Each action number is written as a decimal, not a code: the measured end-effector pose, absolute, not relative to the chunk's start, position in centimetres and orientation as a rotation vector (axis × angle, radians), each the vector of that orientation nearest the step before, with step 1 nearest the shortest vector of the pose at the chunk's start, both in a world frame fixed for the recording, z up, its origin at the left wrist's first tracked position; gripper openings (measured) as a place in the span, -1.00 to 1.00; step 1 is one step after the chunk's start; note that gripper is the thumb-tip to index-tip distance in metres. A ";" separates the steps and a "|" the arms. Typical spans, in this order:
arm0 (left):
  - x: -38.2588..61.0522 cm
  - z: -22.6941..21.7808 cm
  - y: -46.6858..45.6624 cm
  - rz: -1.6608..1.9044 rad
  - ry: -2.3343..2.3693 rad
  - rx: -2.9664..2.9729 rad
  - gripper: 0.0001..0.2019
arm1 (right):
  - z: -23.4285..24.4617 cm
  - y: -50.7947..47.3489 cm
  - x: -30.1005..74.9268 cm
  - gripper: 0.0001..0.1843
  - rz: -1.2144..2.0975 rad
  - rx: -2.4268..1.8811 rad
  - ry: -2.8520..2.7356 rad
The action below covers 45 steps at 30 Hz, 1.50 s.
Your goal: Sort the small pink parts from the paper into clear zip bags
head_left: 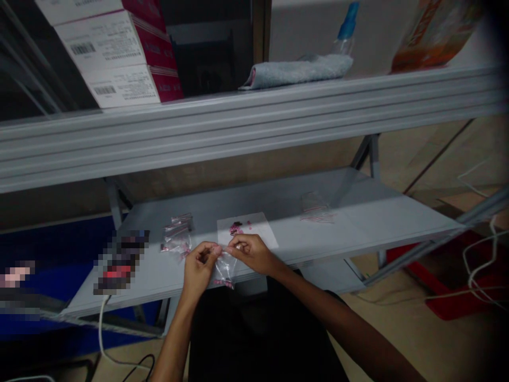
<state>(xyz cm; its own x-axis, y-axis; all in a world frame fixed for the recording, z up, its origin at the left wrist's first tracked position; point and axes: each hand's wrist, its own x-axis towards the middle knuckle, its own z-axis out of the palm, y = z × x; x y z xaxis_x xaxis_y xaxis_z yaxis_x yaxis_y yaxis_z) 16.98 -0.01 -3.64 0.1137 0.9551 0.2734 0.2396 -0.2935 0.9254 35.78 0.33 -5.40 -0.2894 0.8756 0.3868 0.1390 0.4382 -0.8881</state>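
Note:
My left hand (200,267) and my right hand (253,251) both pinch the top edge of a small clear zip bag (224,269) that hangs between them over the front edge of the grey table (358,212). Just beyond my hands a white sheet (258,229) lies on the table with a few small pink and dark parts (236,228) on it. To the left of my hands lies a heap of several filled clear bags (177,237).
More empty clear bags (316,208) lie further right on the table. An aluminium shelf (254,122) overhead carries stacked white-and-red boxes (115,50), a folded grey cloth (298,71) and a spray bottle (345,29). White cables (483,254) hang at right above a red crate (437,281).

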 end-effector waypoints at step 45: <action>16.2 -2.3 -0.2 1.117 1.122 1.681 -0.69 | -3.8 0.6 37.3 -0.61 0.462 -1.048 -1.825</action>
